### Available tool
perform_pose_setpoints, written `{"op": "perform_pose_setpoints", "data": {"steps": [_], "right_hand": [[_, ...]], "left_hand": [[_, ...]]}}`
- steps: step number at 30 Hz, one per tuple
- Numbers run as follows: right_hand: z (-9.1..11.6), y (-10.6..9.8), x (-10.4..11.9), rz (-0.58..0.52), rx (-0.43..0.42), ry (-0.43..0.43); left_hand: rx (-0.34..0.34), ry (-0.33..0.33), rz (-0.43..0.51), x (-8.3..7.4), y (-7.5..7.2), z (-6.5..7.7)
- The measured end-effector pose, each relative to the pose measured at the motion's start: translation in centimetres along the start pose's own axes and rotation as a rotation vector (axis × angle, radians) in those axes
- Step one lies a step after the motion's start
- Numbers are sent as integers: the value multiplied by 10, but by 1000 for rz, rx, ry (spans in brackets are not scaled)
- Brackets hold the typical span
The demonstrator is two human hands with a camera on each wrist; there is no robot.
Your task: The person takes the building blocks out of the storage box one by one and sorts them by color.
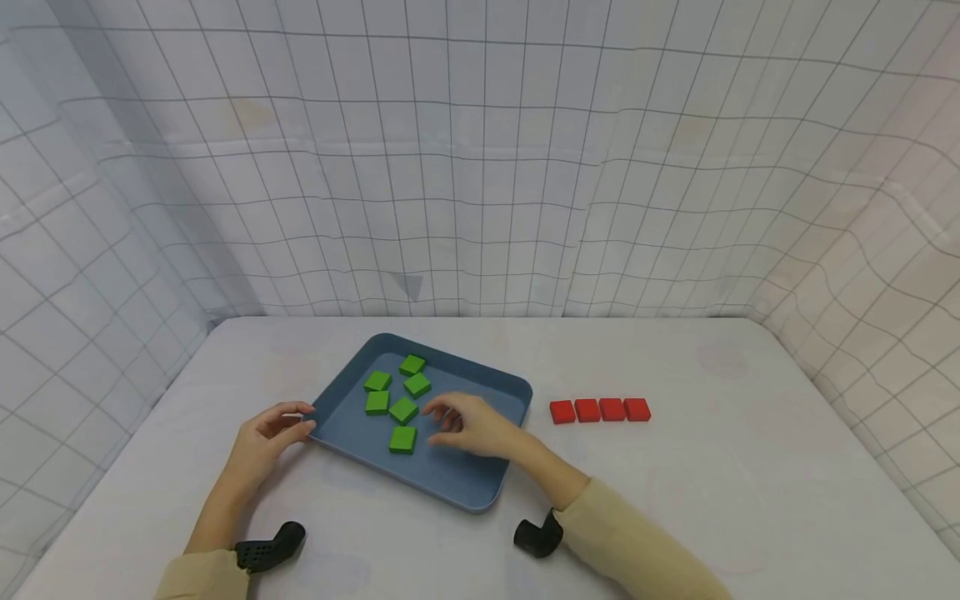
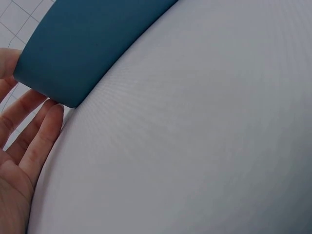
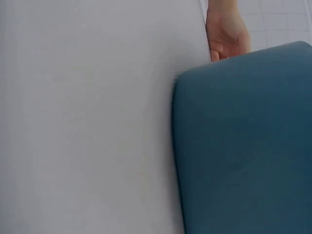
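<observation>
Left corner of tray was gripped by left hand, fingers curled at rim. Six green blocks were scattered inside, toward tray's left edge, between both hands. Right hand was held over tray from its right edge, fingers loosely bent, nothing seen held; nearest green blocks were left just beside fingertips. Four red blocks were lined up on worktop, beyond tray's right corner.
</observation>
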State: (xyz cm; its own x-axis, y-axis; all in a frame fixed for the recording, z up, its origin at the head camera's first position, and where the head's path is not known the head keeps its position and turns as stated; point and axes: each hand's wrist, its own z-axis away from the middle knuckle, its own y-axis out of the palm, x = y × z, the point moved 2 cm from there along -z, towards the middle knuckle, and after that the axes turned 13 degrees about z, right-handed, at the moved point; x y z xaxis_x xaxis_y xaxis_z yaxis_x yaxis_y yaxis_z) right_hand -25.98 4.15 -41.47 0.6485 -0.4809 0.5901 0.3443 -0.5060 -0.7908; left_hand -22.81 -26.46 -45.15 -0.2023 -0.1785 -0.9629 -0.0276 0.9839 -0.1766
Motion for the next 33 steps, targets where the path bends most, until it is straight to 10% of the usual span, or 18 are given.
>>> {"op": "perform_pose_setpoints", "data": {"steps": [33], "right_hand": [[-21,25,3,-9,-21,102]], "left_hand": [[7,8,4,-1,0,-1]]}}
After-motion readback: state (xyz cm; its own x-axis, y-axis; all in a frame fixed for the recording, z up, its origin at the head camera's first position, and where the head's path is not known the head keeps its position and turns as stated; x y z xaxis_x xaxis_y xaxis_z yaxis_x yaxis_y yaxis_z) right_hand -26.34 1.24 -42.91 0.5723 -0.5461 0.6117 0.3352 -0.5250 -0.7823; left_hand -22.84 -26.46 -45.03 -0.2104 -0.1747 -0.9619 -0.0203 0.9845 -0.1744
